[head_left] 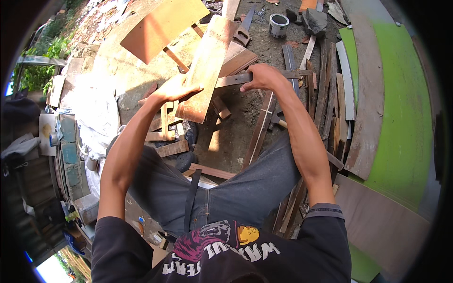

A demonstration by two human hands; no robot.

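A wide wooden board stands tilted in front of me, its upper part in bright sun. My left hand grips its left edge, thumb across the face and the other fingers mostly hidden. My right hand is closed round a narrow wooden strip that runs crosswise to the right, past my wrist. The strip's left end meets the board's right edge; whether they are fastened I cannot tell. Behind them lies a brown plank. A hammer rests on the ground by my right forearm.
A handsaw and an open paint can are at the far side, near a grey stone. A thin brown sheet leans at far left. Long timber strips and green panels line the right. Offcuts lie near my left knee.
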